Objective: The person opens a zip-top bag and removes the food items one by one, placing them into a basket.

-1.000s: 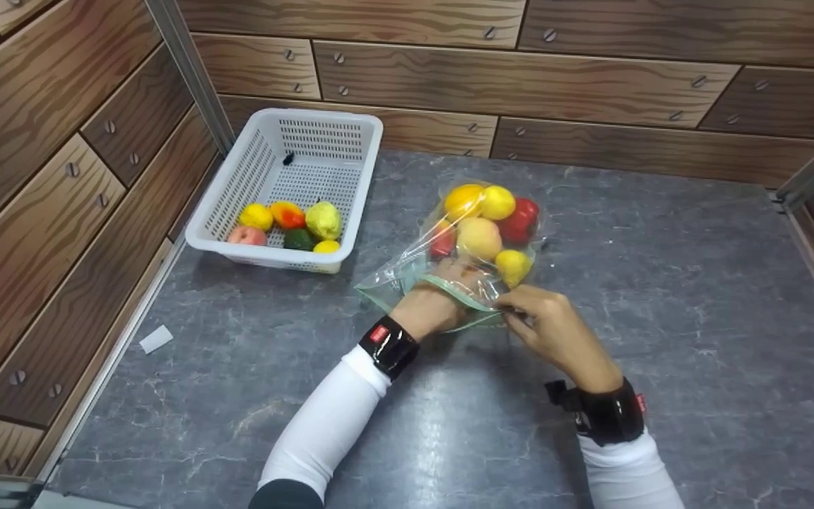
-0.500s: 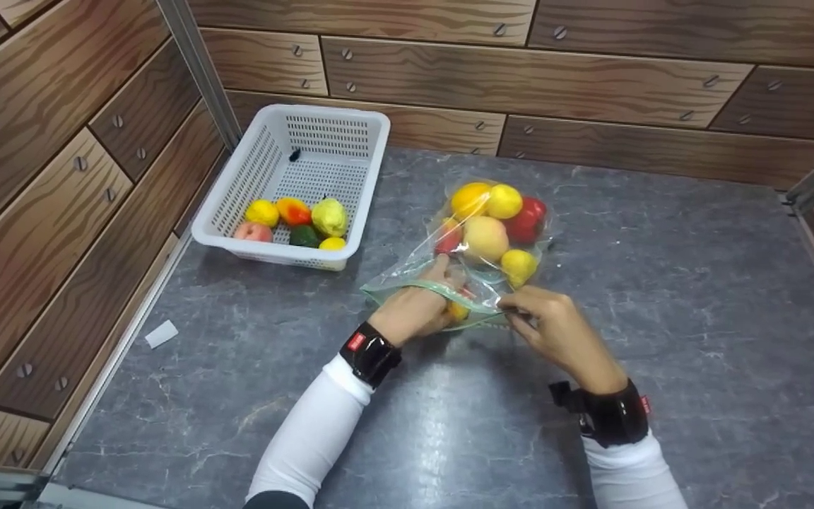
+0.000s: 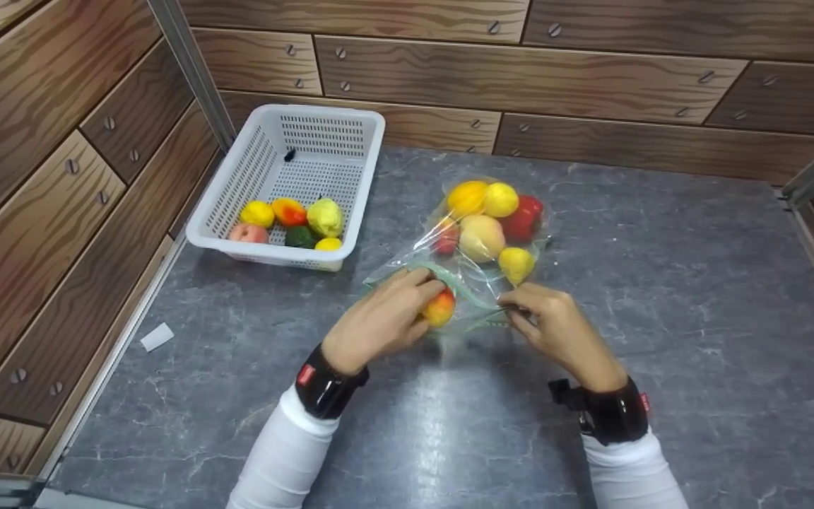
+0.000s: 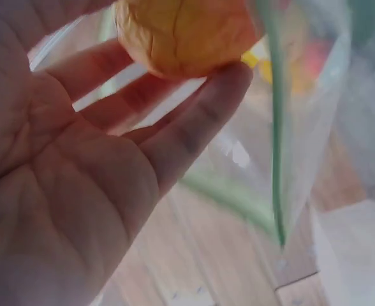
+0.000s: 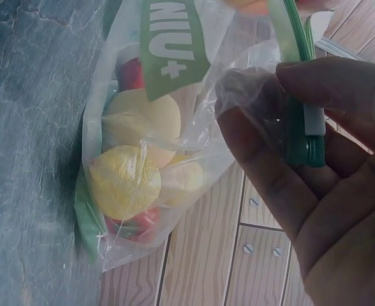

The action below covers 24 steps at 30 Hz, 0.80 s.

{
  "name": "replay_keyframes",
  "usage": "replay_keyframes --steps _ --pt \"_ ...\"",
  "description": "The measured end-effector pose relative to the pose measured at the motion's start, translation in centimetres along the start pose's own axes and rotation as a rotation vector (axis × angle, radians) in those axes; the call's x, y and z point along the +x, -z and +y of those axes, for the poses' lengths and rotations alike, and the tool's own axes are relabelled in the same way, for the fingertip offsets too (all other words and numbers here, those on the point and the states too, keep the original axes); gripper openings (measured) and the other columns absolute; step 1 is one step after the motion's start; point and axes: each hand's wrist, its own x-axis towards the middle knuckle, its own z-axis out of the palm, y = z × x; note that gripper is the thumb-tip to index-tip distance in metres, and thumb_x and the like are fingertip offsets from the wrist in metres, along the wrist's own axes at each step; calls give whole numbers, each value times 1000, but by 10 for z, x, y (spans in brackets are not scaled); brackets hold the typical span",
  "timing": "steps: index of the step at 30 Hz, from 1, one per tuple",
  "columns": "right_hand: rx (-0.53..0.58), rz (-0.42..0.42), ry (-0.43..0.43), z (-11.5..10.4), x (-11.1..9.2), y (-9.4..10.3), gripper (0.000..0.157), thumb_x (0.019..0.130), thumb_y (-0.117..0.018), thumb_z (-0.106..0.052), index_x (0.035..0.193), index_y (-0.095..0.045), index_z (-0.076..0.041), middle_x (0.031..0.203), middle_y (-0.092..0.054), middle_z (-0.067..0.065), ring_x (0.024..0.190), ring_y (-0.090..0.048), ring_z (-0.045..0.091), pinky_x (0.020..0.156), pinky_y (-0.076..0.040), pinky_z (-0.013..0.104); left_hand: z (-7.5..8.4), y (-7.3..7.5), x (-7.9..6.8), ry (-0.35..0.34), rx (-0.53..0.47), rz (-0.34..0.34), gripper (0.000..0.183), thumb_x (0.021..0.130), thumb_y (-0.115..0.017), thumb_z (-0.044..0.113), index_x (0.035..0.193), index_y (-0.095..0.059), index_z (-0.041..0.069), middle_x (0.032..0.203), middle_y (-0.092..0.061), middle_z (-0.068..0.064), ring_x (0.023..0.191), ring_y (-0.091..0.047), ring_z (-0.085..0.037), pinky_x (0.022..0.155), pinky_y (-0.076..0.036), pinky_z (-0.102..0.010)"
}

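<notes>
My left hand grips a yellow-orange and red fruit at the mouth of a clear zip bag. In the left wrist view, the fingers curl round this fruit beside the green zip strip. My right hand pinches the bag's right edge; the right wrist view shows a white slider on the strip between thumb and fingers. Inside the bag lie a peach, a red fruit, a lemon and several other fruits.
A white plastic basket stands at the back left with several fruits, including a pink peach and a pale green fruit. A white paper slip lies at the left. Wood-patterned walls edge the grey table.
My left hand has drawn back from deep inside the bag, leftward and toward me, bringing the yellow-orange and red fruit to the mouth. My right hand keeps its pinch on the bag edge.
</notes>
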Motion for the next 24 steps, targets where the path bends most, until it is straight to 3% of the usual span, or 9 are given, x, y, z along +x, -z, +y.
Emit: replay_keyframes --steps 5,11,14,19,24 --pt "7 -10 -6 0 0 1 29 76 -77 17 100 -76 0 92 -75 10 78 -71 23 68 -62 34 -8 34 -16 16 -186 -29 56 87 -80 15 140 -63 10 134 -62 -5 117 -60 -18 101 -52 -31" --pt "9 -22 -7 0 0 2 28 77 -76 17 100 -76 1 92 -75 11 78 -71 23 68 -62 32 -38 69 -23 88 -294 55 53 88 -80 18 138 -63 10 134 -64 -5 116 -62 -18 100 -53 -33" --pt "19 -31 -9 0 1 2 27 78 -76 15 100 -76 0 93 -75 11 79 -72 25 69 -63 32 -58 81 -21 180 -316 114 53 88 -81 17 137 -63 8 132 -64 -8 113 -61 -22 99 -54 -38" --pt "21 -18 5 0 1 2 27 78 -77 16 99 -76 1 93 -75 10 78 -71 24 68 -62 32 -96 94 -7 415 -287 227 53 87 -80 16 136 -63 4 129 -63 -14 110 -59 -28 98 -52 -46" --pt "17 3 26 1 0 0 29 76 -78 18 99 -76 0 92 -75 10 76 -71 21 66 -62 32 -132 95 13 532 -232 279 53 85 -77 14 134 -62 -1 131 -62 -20 115 -57 -33 102 -47 -47"
